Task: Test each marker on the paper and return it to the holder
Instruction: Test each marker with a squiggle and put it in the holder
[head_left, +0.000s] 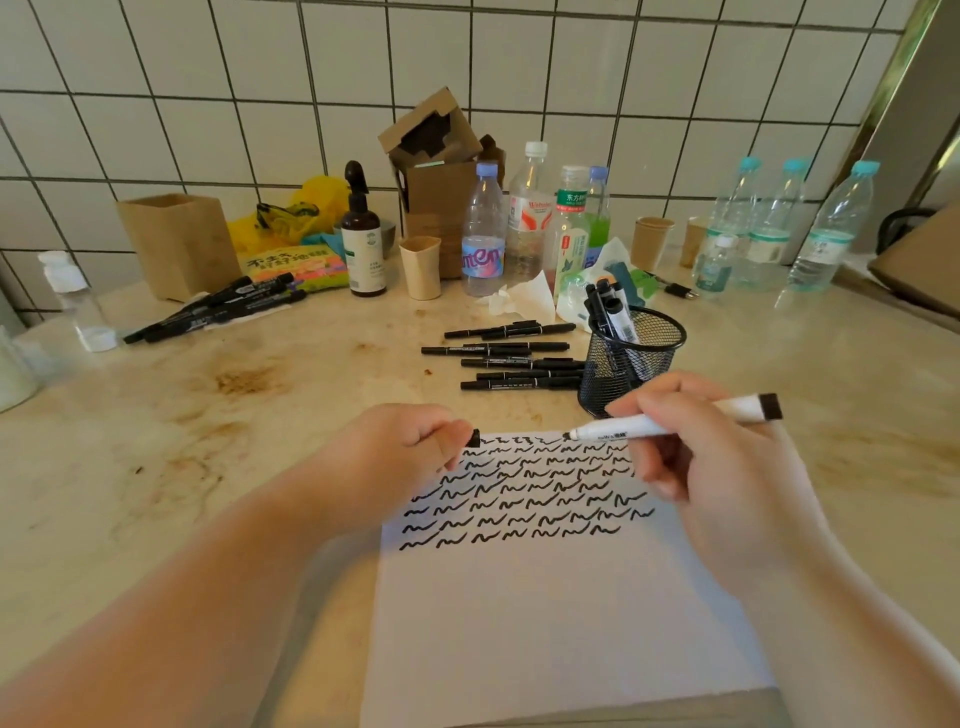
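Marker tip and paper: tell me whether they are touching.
Cannot tell. In the head view the white marker in the right hand has its tip at the paper's top edge, but no contact or gap shows plainly.

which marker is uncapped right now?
The white-barrelled marker gripped in the right hand, tip exposed over the paper. Its black cap is pinched in the left hand; the rest look capped.

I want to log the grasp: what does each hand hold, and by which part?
Right hand grips the white marker around its barrel's middle, tip toward the paper. Left hand pinches the black cap.
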